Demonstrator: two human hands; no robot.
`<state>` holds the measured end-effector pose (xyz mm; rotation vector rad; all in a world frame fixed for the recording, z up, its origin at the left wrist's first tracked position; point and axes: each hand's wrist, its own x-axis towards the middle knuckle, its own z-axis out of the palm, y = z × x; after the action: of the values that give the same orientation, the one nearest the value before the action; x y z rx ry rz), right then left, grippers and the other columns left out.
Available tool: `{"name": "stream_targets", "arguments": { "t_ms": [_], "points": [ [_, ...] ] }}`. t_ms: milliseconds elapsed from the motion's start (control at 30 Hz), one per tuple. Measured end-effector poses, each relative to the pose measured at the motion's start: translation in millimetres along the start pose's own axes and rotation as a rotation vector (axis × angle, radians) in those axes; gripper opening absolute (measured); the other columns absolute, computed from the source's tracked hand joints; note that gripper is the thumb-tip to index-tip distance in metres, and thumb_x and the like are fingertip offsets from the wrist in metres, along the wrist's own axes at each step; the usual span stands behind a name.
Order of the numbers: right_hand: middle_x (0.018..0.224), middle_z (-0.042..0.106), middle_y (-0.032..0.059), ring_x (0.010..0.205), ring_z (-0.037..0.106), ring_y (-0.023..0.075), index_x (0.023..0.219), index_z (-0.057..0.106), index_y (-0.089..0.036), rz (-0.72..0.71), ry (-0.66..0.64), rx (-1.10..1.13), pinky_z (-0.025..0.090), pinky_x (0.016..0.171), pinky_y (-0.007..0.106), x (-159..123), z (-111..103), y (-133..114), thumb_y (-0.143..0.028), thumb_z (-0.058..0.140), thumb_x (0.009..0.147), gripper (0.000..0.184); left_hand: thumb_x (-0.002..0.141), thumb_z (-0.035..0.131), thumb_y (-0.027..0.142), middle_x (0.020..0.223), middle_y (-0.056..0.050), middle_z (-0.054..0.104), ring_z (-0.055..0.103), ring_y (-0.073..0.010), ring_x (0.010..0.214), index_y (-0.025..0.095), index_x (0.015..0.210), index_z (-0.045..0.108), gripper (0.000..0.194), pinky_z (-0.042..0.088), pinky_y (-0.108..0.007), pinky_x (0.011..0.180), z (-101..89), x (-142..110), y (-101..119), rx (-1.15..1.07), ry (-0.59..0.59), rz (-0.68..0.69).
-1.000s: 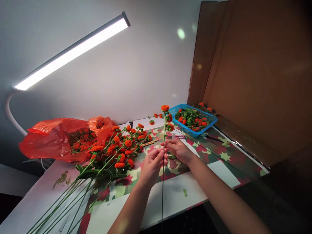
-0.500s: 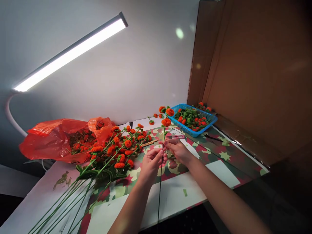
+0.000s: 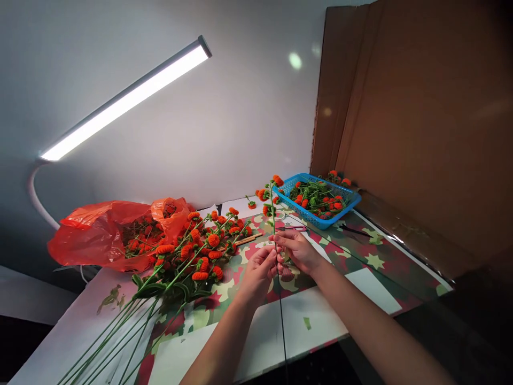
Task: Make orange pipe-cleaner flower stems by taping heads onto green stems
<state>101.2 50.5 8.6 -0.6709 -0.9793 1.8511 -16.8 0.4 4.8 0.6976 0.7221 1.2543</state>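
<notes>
An artificial flower stem with several small orange fuzzy blooms stands nearly upright between my hands. My left hand pinches its thin dark lower part, fingers closed. Just above, my right hand is closed on the same stem with thumb and fingertips. Below my hands the dark wire runs down past the table's front edge. To the left lies a bunch of finished-looking orange flowers with long green stems. The exact contact of my fingertips on the stem is partly hidden.
A red plastic bag full of orange flowers sits at the left. At the back right is a blue basket of flower pieces. Pink-handled scissors, wooden sticks and white paper lie on the patterned table cover. A lamp hangs above.
The stem in my hands has turned, so its blooms now face left and away, and it leans slightly left at the top. The whole view has shifted a little.
</notes>
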Motion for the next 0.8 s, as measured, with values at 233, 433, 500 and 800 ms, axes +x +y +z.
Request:
{"name": "stream_targets", "arguments": {
  "t_ms": [233,433,500,800],
  "points": [
    [0.069,0.058,0.0001,0.065,0.051,0.0108,0.069,0.07,-0.017,-0.138,-0.08,-0.133,0.041,0.066,0.027,5.2,-14.3,-19.0,-0.042,0.075,0.065,0.026,0.064,0.078,0.028,0.057,0.004,0.049,0.041,-0.0014,0.046,0.012,0.075,0.059,0.026,0.035,-0.012,0.046,10.8,13.0,10.1,-0.079,-0.136,-0.093],
    [0.07,0.051,0.0009,0.074,0.047,0.0146,0.06,0.069,-0.019,-0.446,-0.163,-0.486,0.037,0.072,0.03,5.2,-15.7,-56.9,-0.039,0.064,0.079,0.028,0.071,0.072,0.03,0.055,0.004,0.044,0.033,-0.0018,0.044,0.013,0.075,0.058,0.023,0.028,-0.015,0.044,27.4,21.6,33.3,0.026,-0.23,-0.055],
    [0.068,0.051,0.0014,0.07,0.046,0.0152,0.061,0.07,-0.02,-0.496,-0.171,-0.529,0.037,0.069,0.031,3.3,-17.3,-66.5,-0.039,0.064,0.078,0.027,0.071,0.072,0.03,0.055,0.005,0.042,0.028,-0.0016,0.043,0.013,0.075,0.057,0.023,0.024,-0.015,0.042,34.6,20.2,39.1,0.039,-0.255,-0.067],
    [0.056,0.056,-0.0007,0.054,0.047,0.012,0.072,0.071,-0.02,-0.302,-0.192,-0.333,0.038,0.059,0.03,-3.1,-27.2,-64.1,-0.039,0.069,0.073,0.019,0.074,0.067,0.025,0.054,0.008,0.032,0.016,-0.0004,0.039,0.014,0.077,0.054,0.017,0.017,-0.011,0.037,47.3,19.7,29.8,-0.141,-0.364,-0.216]
  ]
}}
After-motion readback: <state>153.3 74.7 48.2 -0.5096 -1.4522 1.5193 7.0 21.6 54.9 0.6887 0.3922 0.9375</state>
